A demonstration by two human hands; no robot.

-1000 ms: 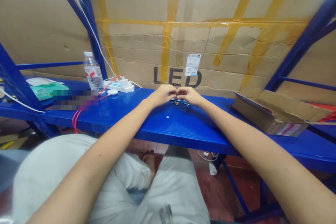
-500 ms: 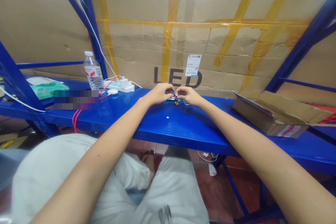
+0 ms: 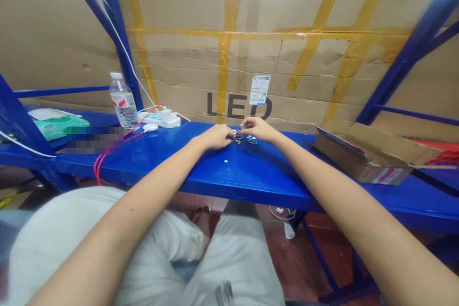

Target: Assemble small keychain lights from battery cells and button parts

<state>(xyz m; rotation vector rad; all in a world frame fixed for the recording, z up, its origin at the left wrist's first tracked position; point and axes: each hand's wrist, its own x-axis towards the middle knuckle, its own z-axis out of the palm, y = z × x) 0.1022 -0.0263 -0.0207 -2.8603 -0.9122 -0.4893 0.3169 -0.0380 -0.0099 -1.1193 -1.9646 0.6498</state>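
Note:
Several small shiny objects (image 3: 251, 140) lie on the blue shelf top (image 3: 251, 172), between and beside my two hands. My left hand (image 3: 217, 136) rests low at their left side, fingers curled down at the shelf; what its fingertips grip, if anything, is hidden. My right hand (image 3: 256, 128) is slightly higher, thumb and forefinger pinched on a small clear or silvery piece too tiny to name. A small white round spot (image 3: 225, 161) is on the shelf in front of the hands.
At the left stand a water bottle (image 3: 123, 101), a white power strip (image 3: 163, 118) with cables and a green packet (image 3: 60, 126). An open cardboard box (image 3: 369, 153) sits at the right. A large LED carton (image 3: 186, 67) rises behind.
My left hand has come down and away from my right fingertips, closer to the shelf surface. My right hand stays pinched. The whole view has shifted slightly.

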